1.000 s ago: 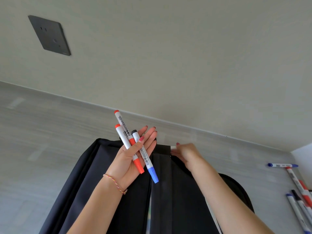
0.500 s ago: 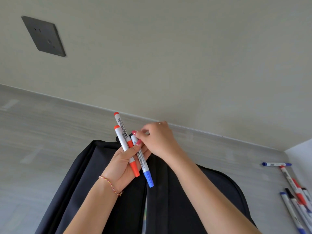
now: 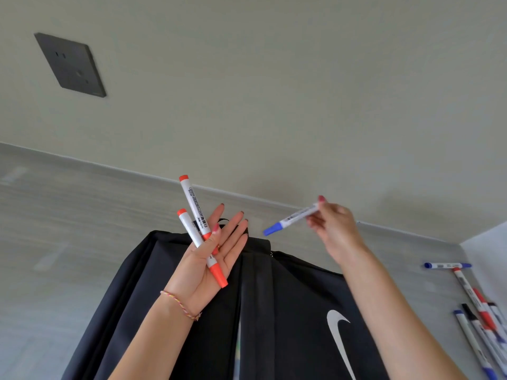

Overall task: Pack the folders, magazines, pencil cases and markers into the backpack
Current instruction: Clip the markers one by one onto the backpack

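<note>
Head view: right hand [image 3: 333, 224] pinches blue marker [image 3: 292, 218], cap aimed left-down at backpack [image 3: 288, 311] opening; I note left hand [image 3: 208, 264], fingers straight, thumb pinning two red markers [image 3: 199, 229].

a pale greenish-beige wall [image 3: 274, 91] fills the upper half of the frame, evenly lit with soft shadows near its lower edge. a dark grey socket plate [image 3: 70, 65] sits on it at upper left. below, a grey wood-grain desk [image 3: 68, 229] meets the wall along a slanting line. a lighter panel [image 3: 491, 248] shows at the right edge.
</note>
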